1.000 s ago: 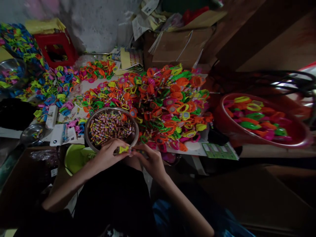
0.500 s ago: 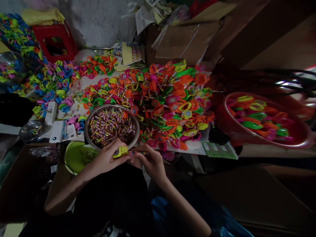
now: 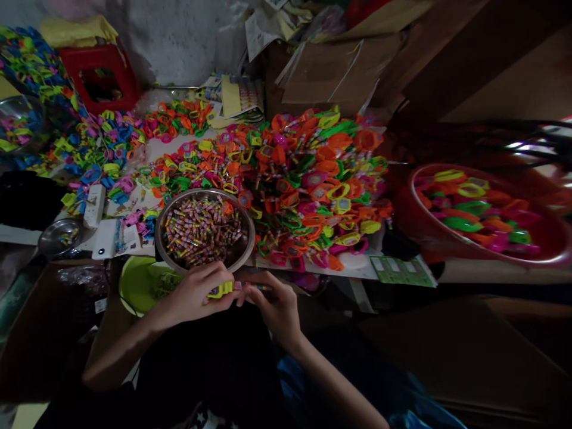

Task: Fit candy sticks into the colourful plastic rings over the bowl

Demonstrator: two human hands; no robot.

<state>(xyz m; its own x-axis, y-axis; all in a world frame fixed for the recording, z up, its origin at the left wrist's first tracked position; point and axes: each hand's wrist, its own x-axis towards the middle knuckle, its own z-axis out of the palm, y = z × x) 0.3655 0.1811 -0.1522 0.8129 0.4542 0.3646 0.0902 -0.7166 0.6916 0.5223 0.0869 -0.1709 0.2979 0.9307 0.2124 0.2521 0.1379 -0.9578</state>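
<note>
My left hand [image 3: 196, 297] is closed around a yellow plastic toy watch [image 3: 222, 289], which it holds just below the front rim of a metal bowl. Meeting it from the right, my right hand [image 3: 277, 305] pinches a small colourful wrapped candy roll [image 3: 242, 286] at the watch's right end. My fingers partly hide both pieces, so I cannot tell how far the roll sits in the watch. The metal bowl [image 3: 248, 252] holds many such wrapped rolls. Beside it on the right rises a heap of toy watches [image 3: 326, 193] in orange, green, yellow and pink, many with rolls attached.
A red basin [image 3: 429, 239] with more toy watches stands on the right. Below the metal bowl is a green bowl [image 3: 130, 292]. A power strip [image 3: 95, 205], a white phone-like box [image 3: 105, 239] and a small metal bowl [image 3: 48, 243] lie left. Behind are a red stool [image 3: 125, 83] and cardboard box [image 3: 322, 74].
The view has shifted slightly, moving everything a little right. Both hands keep their hold on the toy watch and the candy roll, now a bit lower in view.
</note>
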